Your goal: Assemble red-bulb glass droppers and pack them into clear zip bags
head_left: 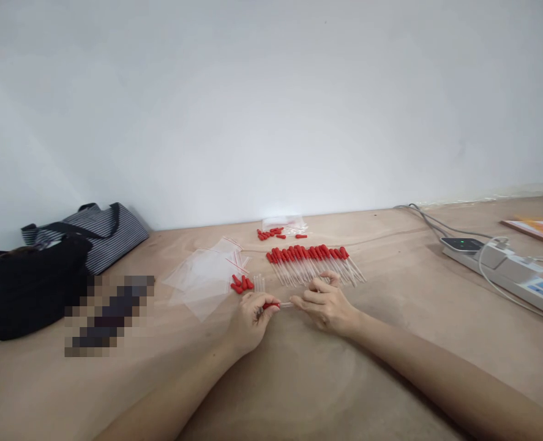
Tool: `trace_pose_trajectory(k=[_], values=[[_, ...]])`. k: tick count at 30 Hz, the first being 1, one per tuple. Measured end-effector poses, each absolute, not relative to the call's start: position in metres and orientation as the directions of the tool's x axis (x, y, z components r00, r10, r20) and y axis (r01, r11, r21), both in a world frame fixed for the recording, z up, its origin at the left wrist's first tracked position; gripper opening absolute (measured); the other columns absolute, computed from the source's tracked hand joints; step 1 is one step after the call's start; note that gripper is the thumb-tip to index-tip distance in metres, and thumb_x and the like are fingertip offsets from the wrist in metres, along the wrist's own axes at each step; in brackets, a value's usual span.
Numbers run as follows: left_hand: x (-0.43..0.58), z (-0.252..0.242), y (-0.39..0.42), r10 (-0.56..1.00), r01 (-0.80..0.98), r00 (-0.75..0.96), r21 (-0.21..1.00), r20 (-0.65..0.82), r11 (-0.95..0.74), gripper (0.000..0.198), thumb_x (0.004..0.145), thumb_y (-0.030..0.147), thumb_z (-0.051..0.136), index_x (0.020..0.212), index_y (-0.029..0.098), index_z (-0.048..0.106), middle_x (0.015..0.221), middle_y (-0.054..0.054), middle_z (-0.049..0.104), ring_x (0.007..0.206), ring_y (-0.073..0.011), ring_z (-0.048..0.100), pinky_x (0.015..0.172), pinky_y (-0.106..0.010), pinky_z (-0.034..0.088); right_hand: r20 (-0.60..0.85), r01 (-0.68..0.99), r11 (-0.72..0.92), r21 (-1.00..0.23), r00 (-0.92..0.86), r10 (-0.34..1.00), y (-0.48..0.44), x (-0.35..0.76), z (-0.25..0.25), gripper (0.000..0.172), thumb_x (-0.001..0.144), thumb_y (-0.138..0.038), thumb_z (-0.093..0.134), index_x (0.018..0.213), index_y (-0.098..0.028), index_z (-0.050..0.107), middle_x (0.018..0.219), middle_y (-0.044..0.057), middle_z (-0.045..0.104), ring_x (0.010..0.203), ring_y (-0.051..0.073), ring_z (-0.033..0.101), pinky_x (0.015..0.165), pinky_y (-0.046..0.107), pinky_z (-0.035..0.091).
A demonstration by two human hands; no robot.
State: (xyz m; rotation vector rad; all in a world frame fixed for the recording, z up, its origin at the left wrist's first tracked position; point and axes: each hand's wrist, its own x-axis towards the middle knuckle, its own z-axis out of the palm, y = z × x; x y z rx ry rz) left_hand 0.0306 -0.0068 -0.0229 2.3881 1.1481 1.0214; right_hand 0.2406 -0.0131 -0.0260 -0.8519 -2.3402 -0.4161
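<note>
My left hand (pixel 251 317) pinches a red rubber bulb (pixel 271 304) at one end of a thin clear glass tube (pixel 286 304). My right hand (pixel 325 303) pinches the other end of the same tube, so both hands meet over the wooden table (pixel 299 380). Just beyond my right hand lies a row of several finished droppers with red bulbs (pixel 314 262). A small heap of loose red bulbs (pixel 241 283) sits just beyond my left hand, with a few bare glass tubes (pixel 259 283) beside it.
Clear zip bags (pixel 202 275) lie left of the bulbs. More red bulbs (pixel 273 233) and a bag sit near the wall. A striped bag (pixel 97 233) and a black bag (pixel 27 285) are at far left. A power strip (pixel 505 266) with cables and a coloured book (pixel 537 228) are at right.
</note>
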Motion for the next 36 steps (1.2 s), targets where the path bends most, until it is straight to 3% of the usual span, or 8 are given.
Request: trace_pose_trajectory(k=[7,10,14,19,23,31,36], values=[[0.031,-0.018,-0.01,0.809,0.518,0.437,0.626,0.392,-0.583,0.016,0.079,0.026,0.048,0.076,0.019,0.062,0.068,-0.001,0.065,0.064,-0.0155,0.056,0.068,-0.029,0.042,0.667,0.609,0.764,0.211,-0.661,0.343,-0.014,0.246,-0.029,0.03,0.086,-0.013,0.036,0.105,-0.027,0.055,0.062,-0.004,0.053,0.069,0.011,0.044,0.084,0.035,0.016],[0.031,-0.018,-0.01,0.825,0.506,0.435,0.661,0.36,-0.555,0.016,0.079,0.026,0.048,0.076,0.02,0.063,0.07,-0.001,0.066,0.066,-0.0157,0.057,0.067,-0.028,0.043,0.667,0.624,0.762,0.174,-0.644,0.374,-0.017,0.243,-0.025,0.029,0.085,-0.015,0.035,0.098,-0.026,0.058,0.06,-0.004,0.054,0.067,0.011,0.043,0.084,0.035,0.016],[0.032,-0.022,-0.009,0.799,0.525,0.391,0.602,0.456,-0.601,0.013,0.077,0.027,0.053,0.076,0.021,0.064,0.071,-0.002,0.067,0.068,-0.017,0.058,0.073,-0.032,0.042,0.61,0.666,0.742,-0.079,-0.556,0.564,-0.022,0.233,-0.015,0.023,0.083,-0.022,0.04,0.081,-0.022,0.063,0.057,-0.002,0.054,0.066,0.012,0.044,0.078,0.035,0.02],[0.032,-0.027,-0.006,0.741,0.569,0.353,0.497,0.572,-0.655,0.016,0.081,0.03,0.05,0.081,0.022,0.064,0.074,-0.003,0.068,0.072,-0.0181,0.06,0.079,-0.036,0.039,0.409,0.691,0.54,-0.48,-0.368,0.835,-0.027,0.221,-0.008,0.029,0.087,-0.028,0.039,0.071,-0.022,0.063,0.061,-0.002,0.06,0.067,0.012,0.046,0.076,0.033,0.023],[0.032,-0.027,-0.004,0.737,0.538,0.348,0.52,0.579,-0.663,0.019,0.082,0.03,0.048,0.086,0.023,0.064,0.077,-0.003,0.068,0.075,-0.0178,0.061,0.078,-0.034,0.04,0.294,0.646,0.439,-0.624,-0.326,0.898,-0.025,0.22,-0.008,0.031,0.087,-0.033,0.04,0.069,-0.022,0.063,0.062,-0.003,0.061,0.068,0.012,0.047,0.079,0.034,0.025],[0.031,-0.023,-0.007,0.761,0.465,0.413,0.602,0.501,-0.649,0.018,0.08,0.029,0.049,0.082,0.022,0.065,0.073,-0.003,0.068,0.07,-0.0165,0.059,0.074,-0.032,0.042,0.265,0.565,0.481,-0.67,-0.423,0.866,-0.02,0.227,-0.008,0.032,0.085,-0.036,0.042,0.064,-0.02,0.062,0.059,-0.003,0.059,0.071,0.014,0.049,0.081,0.036,0.026],[0.03,-0.023,-0.008,0.742,0.504,0.434,0.545,0.512,-0.67,0.014,0.079,0.027,0.051,0.079,0.021,0.063,0.071,-0.001,0.067,0.067,-0.0161,0.059,0.078,-0.036,0.037,0.327,0.617,0.545,-0.568,-0.439,0.837,-0.022,0.224,-0.007,0.033,0.086,-0.031,0.041,0.062,-0.019,0.06,0.055,-0.002,0.057,0.069,0.014,0.045,0.077,0.035,0.022]])
